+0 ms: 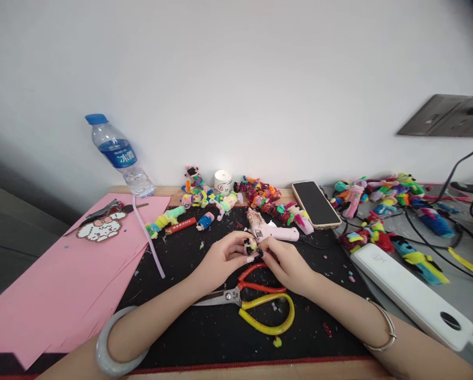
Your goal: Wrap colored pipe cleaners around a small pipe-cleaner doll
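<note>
- Left hand (230, 252): reaches in from the lower left, forearm slanting up and inward, wrist nearly straight. Fingers bent, thumb below; thumb and fingers pinch the small, rounded, fuzzy piece in yellow-green, black and pink (250, 245). Thumbnail pale.
- Right hand (287, 262): mirrors it from the lower right, back of the hand uppermost, fingers curled inward and close together. Dark-nailed thumb tip lies at the piece's right edge; cannot tell whether these fingers grip it or only rest against it.
- Fuzzy piece: located between the two hands, above the black mat (173, 327). Outline roundish; black patches show against yellow-green, with a touch of pink. Partly covered by fingers, so full shape not readable.
- Forearms: thick, pale grey, glossy bangle (104, 351) on the left; thin metallic bangle (393, 335) on the right.
- Just beyond the hands: pale pink plastic glue gun (281, 234), nozzle end browned, lying on its side.
- Nearer the body: metal scissors with one red and one yellow handle loop (266, 301), blades pointing left; the red loop runs close by the right hand.
</note>
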Demonstrator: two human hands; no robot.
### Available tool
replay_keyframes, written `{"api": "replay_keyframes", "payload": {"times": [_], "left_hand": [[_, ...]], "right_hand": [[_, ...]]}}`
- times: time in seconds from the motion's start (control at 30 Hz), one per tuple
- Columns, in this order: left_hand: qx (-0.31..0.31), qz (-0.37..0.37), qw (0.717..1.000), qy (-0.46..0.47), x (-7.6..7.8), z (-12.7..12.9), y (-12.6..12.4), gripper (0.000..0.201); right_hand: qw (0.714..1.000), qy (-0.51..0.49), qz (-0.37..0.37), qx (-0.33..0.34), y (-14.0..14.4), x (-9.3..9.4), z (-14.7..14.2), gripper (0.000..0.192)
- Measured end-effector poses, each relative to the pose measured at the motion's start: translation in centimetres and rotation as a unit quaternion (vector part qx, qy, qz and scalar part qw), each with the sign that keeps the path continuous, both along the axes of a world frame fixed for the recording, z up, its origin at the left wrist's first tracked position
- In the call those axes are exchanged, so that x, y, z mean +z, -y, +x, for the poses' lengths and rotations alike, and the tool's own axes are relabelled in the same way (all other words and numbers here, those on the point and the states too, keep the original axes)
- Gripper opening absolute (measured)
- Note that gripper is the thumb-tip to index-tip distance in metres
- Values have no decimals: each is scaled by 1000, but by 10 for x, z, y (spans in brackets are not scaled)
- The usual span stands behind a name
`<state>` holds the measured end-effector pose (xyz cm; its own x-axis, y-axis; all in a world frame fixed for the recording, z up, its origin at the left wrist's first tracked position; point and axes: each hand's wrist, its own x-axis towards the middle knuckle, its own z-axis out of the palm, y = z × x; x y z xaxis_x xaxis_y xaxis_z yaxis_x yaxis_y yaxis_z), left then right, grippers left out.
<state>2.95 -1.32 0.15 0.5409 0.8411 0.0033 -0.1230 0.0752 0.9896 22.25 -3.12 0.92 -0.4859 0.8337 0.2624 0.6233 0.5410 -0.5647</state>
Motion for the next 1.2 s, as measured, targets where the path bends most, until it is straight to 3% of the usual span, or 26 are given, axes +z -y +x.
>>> {"api": "replay_keyframes", "payload": {"times": [0.63, 1.2], "left_hand": [[-2, -2, 1000, 14, -2, 0, -1, 33], [16, 40, 999, -30, 2, 0, 1, 27]], "right_hand": [[1000, 4, 0, -4, 1, 0, 0, 9], [999, 17, 28, 14, 1, -1, 0, 11]]}}
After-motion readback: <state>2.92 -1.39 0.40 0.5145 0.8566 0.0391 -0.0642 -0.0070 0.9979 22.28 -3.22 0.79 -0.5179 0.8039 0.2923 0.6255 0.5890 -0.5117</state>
